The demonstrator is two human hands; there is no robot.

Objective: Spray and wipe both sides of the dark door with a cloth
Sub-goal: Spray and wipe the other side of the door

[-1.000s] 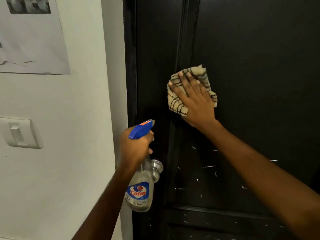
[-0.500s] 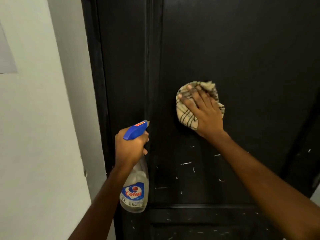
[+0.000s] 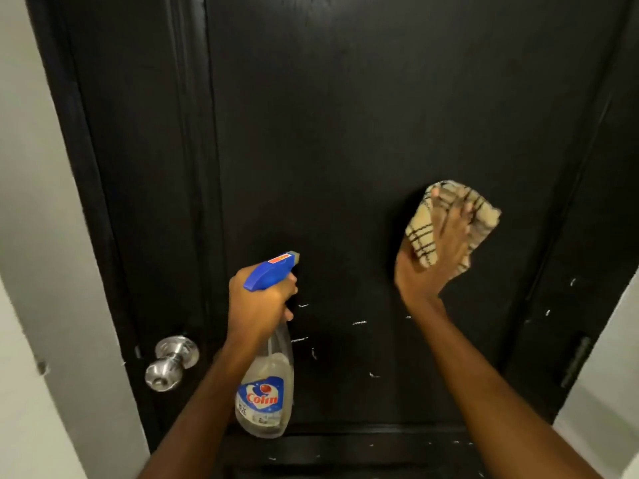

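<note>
The dark door (image 3: 345, 115) fills most of the view, with small white flecks across its lower panel. My right hand (image 3: 432, 257) presses a beige cloth with dark check lines (image 3: 425, 233) flat against the door's right half. My left hand (image 3: 259, 302) grips the neck of a clear spray bottle (image 3: 266, 395) with a blue trigger head and a "Colin" label; the nozzle points at the door and the bottle hangs below my fist, a little off the panel.
A silver round door knob (image 3: 173, 361) sticks out at the door's left edge. A pale wall (image 3: 31, 236) runs along the left. A dark hinge (image 3: 575, 361) sits on the door's right side, with a pale wall (image 3: 608, 392) beyond it.
The cloth and my right hand have slid rightward and lower across the panel. The view has turned right, so the wall switch and paper are gone and the knob shows again.
</note>
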